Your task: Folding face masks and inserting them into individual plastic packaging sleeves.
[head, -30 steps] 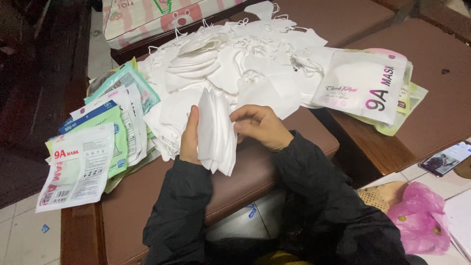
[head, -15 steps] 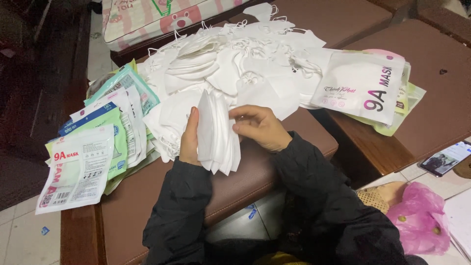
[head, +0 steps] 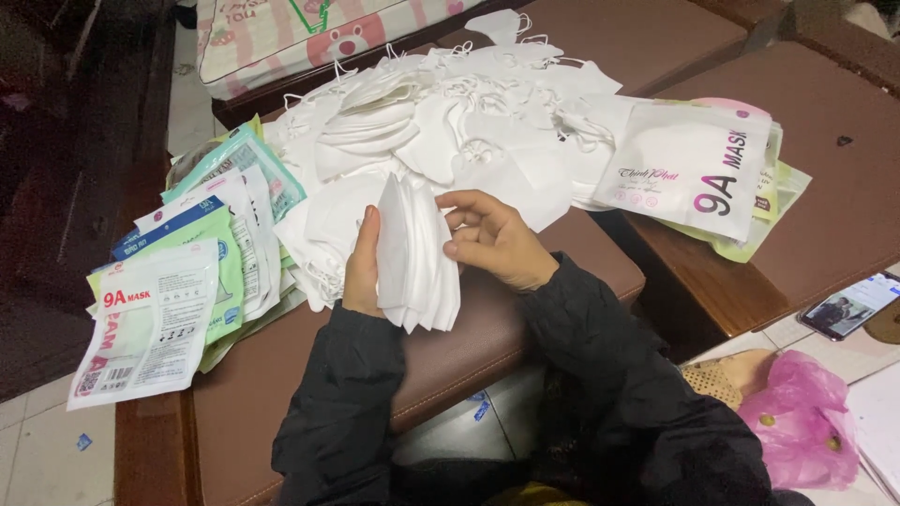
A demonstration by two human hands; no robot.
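Observation:
My left hand (head: 362, 267) grips a fanned stack of folded white face masks (head: 415, 253), held upright above the brown bench (head: 281, 412). My right hand (head: 492, 239) rests against the stack's right side, its fingers curled on the outermost mask. Behind the hands a big loose pile of white masks (head: 441, 112) with ear loops covers the bench top. Both arms wear black sleeves.
Empty printed mask pouches (head: 178, 281) lie fanned at the left. Filled pouches (head: 698, 169) lie at the right, across a second brown bench (head: 844, 178). A phone (head: 853, 305) and a pink plastic bag (head: 802, 422) are on the floor at lower right. A pink cushion (head: 300, 37) lies behind.
The stack has stayed in my left hand, its fan slightly tighter. My right hand's fingers have shifted a little along the stack's right edge.

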